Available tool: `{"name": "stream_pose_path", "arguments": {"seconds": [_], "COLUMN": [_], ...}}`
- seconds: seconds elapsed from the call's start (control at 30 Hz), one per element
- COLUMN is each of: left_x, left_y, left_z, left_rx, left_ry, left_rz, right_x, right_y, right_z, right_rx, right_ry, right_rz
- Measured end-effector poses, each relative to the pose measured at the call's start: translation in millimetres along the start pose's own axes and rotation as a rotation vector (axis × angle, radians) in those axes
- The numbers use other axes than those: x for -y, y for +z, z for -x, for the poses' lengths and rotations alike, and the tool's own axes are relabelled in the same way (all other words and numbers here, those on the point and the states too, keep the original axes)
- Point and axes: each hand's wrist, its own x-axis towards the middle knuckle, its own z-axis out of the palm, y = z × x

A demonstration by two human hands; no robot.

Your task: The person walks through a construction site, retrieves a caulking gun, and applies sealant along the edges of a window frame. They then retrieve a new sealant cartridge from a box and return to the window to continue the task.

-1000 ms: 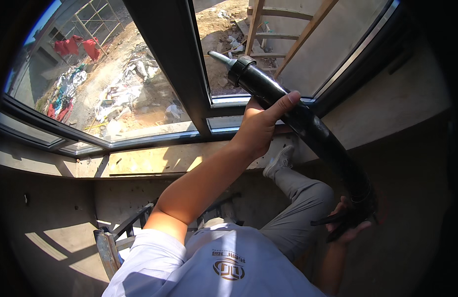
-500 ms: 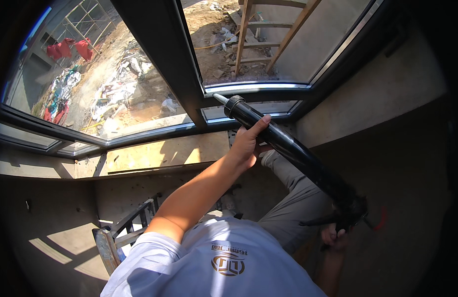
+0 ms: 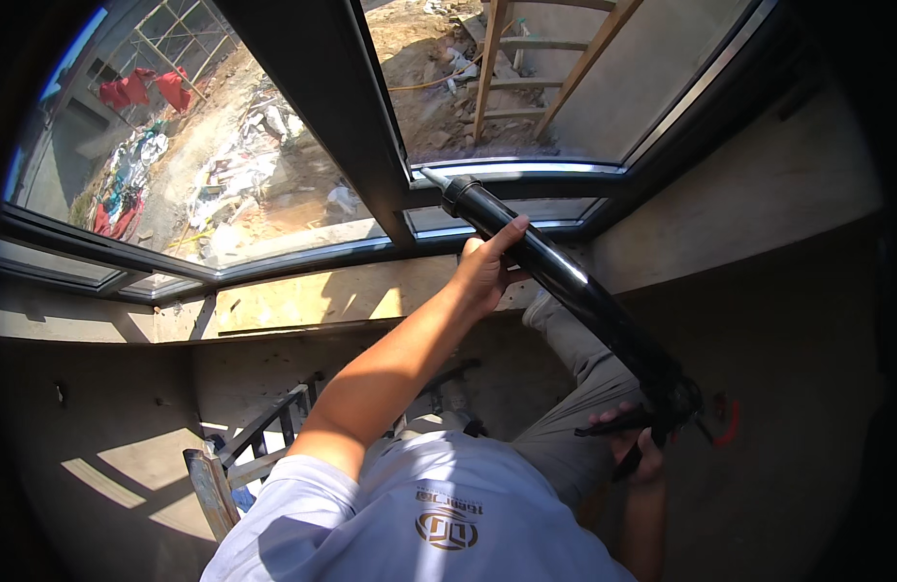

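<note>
A long black caulking gun [image 3: 575, 286] slants from lower right up to the dark window frame [image 3: 371, 194]. Its pale nozzle tip [image 3: 431, 177] sits at the lower corner of the right pane, beside the thick centre post. My left hand [image 3: 485, 272] cups the tube near its front end, thumb on top. My right hand [image 3: 635, 444] grips the black handle and trigger at the back end, low on the right. My knee in grey trousers [image 3: 575, 339] rests under the tube, on the ledge.
A concrete sill [image 3: 303, 296] runs below the window, sunlit. A wooden ladder [image 3: 526, 68] stands outside the right pane. Rubble and red cloths lie on the ground outside. A dark stepladder [image 3: 259, 436] stands under me at lower left. A bare concrete wall [image 3: 759, 204] is on the right.
The gun's tip has moved left and down along the lower window frame toward the centre post. Both hands followed it, keeping their grip.
</note>
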Motion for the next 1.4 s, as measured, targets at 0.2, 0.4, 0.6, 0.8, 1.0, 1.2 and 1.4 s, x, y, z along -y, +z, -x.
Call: {"name": "stream_pose_path", "arguments": {"seconds": [0.2, 0.4, 0.6, 0.8, 1.0, 1.2, 1.4], "left_x": [0, -3, -4, -5, -23, -26, -24], "left_y": [-1, 10, 0, -9, -14, -31, -45], "left_z": [-6, -1, 0, 2, 4, -11, -23], "left_rx": [-0.009, -0.158, -0.132, -0.090, -0.153, -0.132, -0.112], "left_ry": [0.024, -0.091, -0.114, 0.036, -0.010, -0.009, -0.018], "left_rz": [-0.026, -0.194, -0.030, -0.005, -0.028, 0.109, 0.173], "right_x": [-17, 14, 46, 53, 62, 70, 73], "right_y": [-13, -1, 24, 50, 72, 92, 103], "right_z": [-9, -8, -20, -27, -40, -57, -71], "right_rx": [-0.032, -0.060, 0.019, -0.040, -0.040, -0.039, -0.032], "right_ry": [-0.020, -0.094, -0.083, -0.101, -0.096, -0.063, -0.063], "right_rz": [0.009, 0.498, 0.778, 0.712, 0.762, 0.829, 0.880]}}
